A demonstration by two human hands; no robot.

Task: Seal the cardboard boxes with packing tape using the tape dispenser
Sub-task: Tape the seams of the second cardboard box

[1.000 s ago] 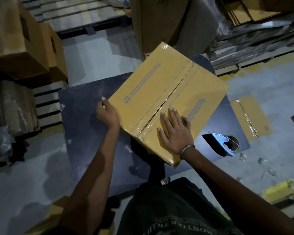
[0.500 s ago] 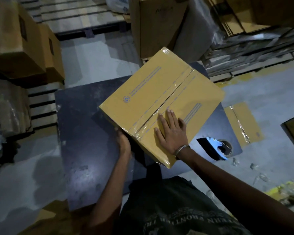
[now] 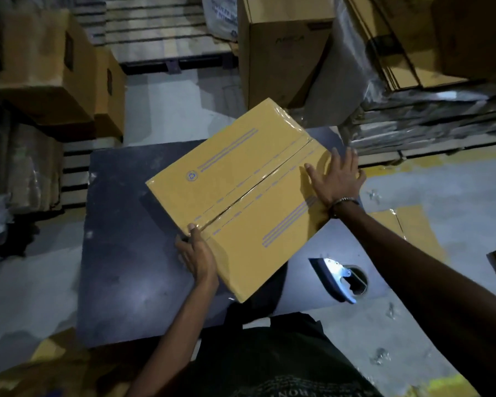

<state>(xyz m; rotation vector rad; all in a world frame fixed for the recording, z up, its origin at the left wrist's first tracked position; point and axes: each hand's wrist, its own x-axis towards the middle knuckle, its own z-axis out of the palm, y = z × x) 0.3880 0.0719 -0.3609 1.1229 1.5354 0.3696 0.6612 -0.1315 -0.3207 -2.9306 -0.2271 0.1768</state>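
stacked cartons and wrapped pallets crowd the warehouse floor behind a dark tabletop [image 3: 121, 270], where the yellow cardboard box [image 3: 241, 196] sits skewed, one corner hanging over the near edge. its long axis, the taped centre seam [image 3: 255, 187], runs diagonally from the near-left end of the box up to its far-right corner. the left hand [image 3: 198, 256] grips that near-left end, thumb on top right beside the seam and fingers wrapped under the edge (the fingertips themselves are hidden). the right hand [image 3: 337, 179] lies flat with fingers spread on the far-right part of the lid, palm over the box's right edge. the tape dispenser [image 3: 335, 277] rests on the tabletop to the near right of the box, apart from it and untouched; the right hand is the nearer one to it. with the seam apparently already sealed, the two hands at opposite ends look set to turn or lift the box.
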